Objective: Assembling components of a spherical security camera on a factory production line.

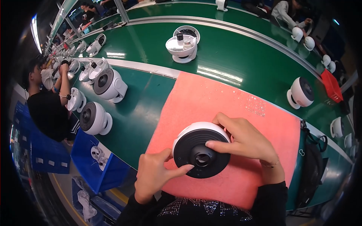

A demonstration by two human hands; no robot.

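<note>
Between my two hands is a round white device point(183, 130) with a black ribbed face and a dark round opening in its middle, the face turned up toward me. My left hand point(155, 172) pinches its left edge, thumb on the lower part of the black face and fingers at the white side. From the right, my right hand point(245, 137) grips the rim, its thumb pressed on the face near the central opening and its fingers over the white housing. The device is over a pink mat point(230, 188); its back is hidden.
Small clear dots point(256, 105) lie on the mat's far part. Similar white devices point(98, 118) stand at left, and an opened one point(183, 45) sits on the green belt point(147, 41). A blue bin point(90, 165), red basket point(332, 86) and black bag point(312, 169) flank me. A co-worker point(47, 101) works at left.
</note>
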